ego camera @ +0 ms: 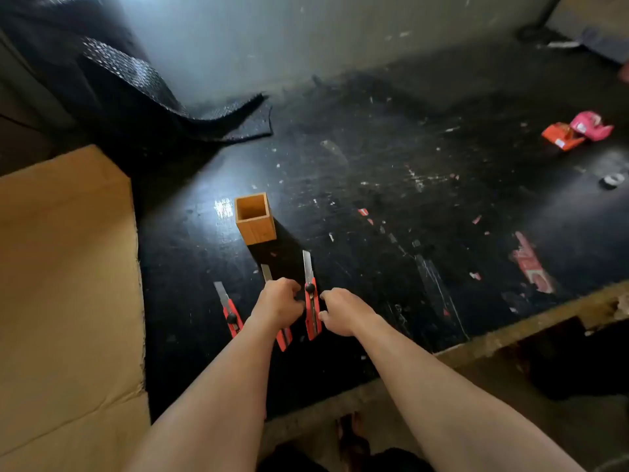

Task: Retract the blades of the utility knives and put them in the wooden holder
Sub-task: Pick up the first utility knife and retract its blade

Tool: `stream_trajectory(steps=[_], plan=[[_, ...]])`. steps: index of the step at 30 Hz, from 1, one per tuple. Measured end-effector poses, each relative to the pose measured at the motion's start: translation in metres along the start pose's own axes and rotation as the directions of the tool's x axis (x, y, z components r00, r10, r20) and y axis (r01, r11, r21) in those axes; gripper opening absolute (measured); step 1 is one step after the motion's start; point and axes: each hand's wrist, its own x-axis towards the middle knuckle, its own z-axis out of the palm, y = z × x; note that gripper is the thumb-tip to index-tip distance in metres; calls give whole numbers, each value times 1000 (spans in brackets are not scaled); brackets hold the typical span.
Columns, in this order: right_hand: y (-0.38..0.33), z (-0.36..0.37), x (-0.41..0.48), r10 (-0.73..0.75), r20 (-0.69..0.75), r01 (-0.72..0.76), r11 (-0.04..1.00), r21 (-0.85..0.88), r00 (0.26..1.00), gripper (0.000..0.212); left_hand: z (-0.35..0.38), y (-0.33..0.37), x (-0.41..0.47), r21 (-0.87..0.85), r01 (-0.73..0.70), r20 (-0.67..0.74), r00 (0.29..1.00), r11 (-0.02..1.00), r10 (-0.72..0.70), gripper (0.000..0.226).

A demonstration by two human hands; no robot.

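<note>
- Knives, three in number and red-handled, are laid side by side on a black, scuffed work surface [374, 172], near its front edge, all with blades extended and pointing away from the person.
- The left knife [230, 311] is untouched, well clear of both hands, its silver blade fully visible.
- The middle knife [283, 337] is largely covered by the left hand [277, 303]; only the blade tip beyond the knuckles and the handle's tail are seen. Whether it is actually gripped cannot be told.
- The right knife [312, 308] lies between the two hands, its long blade out and a black slider knob showing on the handle.
- The left hand's fingers are curled and reach toward that knob, probably so the blade can be drawn back.
- The right hand [342, 311] is set just beside the handle's right edge, fingertips bent in against it, seemingly to steady the knife; a firm clamp cannot be confirmed.
- Both forearms are stretched forward from the bottom of the view, converging on the right knife, wrists low over the surface.
- The wooden holder [254, 218], a square open-topped box, stands upright and empty just beyond the blade tips, toward the surface's left edge, presumably kept close for an easy drop-in.
- A sheet of cardboard [64, 267] lies along the left edge.
</note>
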Motion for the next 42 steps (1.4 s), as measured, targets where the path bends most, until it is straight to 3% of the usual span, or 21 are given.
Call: stream_trajectory(steps=[6, 11, 15, 20, 26, 30, 34, 38, 42], plan=[[5, 17, 10, 53, -34, -49, 992, 117, 998, 26, 20, -5, 10, -87, 110, 30, 994, 990, -108, 24], [2, 32, 16, 167, -134, -117, 940, 319, 977, 20, 36, -2, 13, -211, 157, -43, 985, 965, -169, 28], [1, 27, 18, 250, -80, -173, 835, 522, 965, 22, 39, 0, 14, -392, 217, -40, 967, 894, -252, 35], [4, 4, 18, 213, -119, -101, 794, 599, 970, 24, 24, 2, 18, -577, 244, -2, 954, 780, -300, 33], [0, -37, 21, 111, -168, 37, 722, 691, 980, 19, -18, 24, 20, -708, 152, 16, 980, 689, -199, 31], [-16, -78, 18, 3, -221, 163, 663, 731, 975, 20, -55, 40, 19, -769, 34, -70, 988, 638, -137, 32], [-43, -124, 19, -100, -301, 288, 668, 686, 948, 20, -102, 56, 16, -808, -54, -159, 979, 587, -129, 35], [-78, -167, 20, -166, -447, 423, 705, 569, 879, 11, -147, 67, 10, -837, -162, -252, 962, 523, -105, 38], [-117, -204, 16, -228, -599, 550, 715, 432, 768, 25, -183, 74, -1, -839, -266, -333, 941, 474, -62, 40]])
